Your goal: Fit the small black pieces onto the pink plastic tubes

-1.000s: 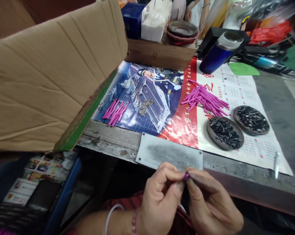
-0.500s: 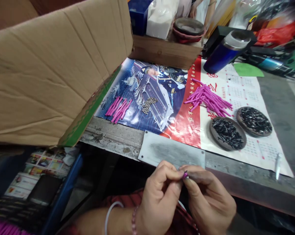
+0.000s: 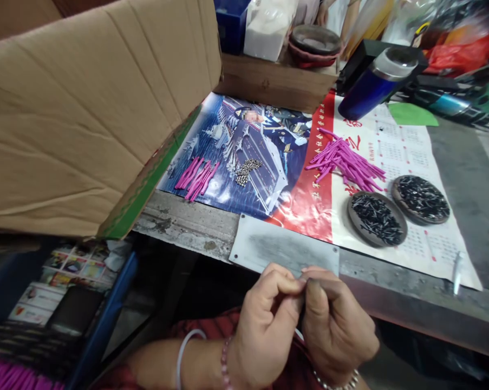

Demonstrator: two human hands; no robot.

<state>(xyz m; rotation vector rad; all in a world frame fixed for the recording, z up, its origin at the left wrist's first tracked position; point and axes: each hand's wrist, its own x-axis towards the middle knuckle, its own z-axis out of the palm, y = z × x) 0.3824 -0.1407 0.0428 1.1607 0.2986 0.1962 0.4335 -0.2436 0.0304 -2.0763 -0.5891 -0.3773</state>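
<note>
My left hand [image 3: 264, 319] and my right hand [image 3: 336, 319] meet in front of the table edge, thumbs and fingers pinched together. The small magenta piece at their fingertips is now covered by the fingers and thumbs. Just beyond lies a grey-white plate [image 3: 285, 246] with a dark smudge. Right of it stand two round dishes, a nearer one [image 3: 352, 219] and a farther one [image 3: 398, 201], filled with small dark metal pins. Behind these is a pile of slim magenta sticks [image 3: 345, 162]. A smaller group of magenta sticks [image 3: 197, 179] lies at left, beside small shiny metal bits [image 3: 248, 171].
A large cardboard box [image 3: 106, 119] stands at left. A blue tumbler [image 3: 370, 86] rises at the back, near a green sheet [image 3: 412, 114]. A white pen-like object [image 3: 457, 273] lies at right. Below left, a blue crate [image 3: 106, 319] holds papers. Another person's hand [image 3: 322, 13] shows at the top.
My right thumb has moved up over the fingertips, hiding the magenta piece that showed between both hands. My right hand has turned and shifted slightly left. Things on the table have not moved.
</note>
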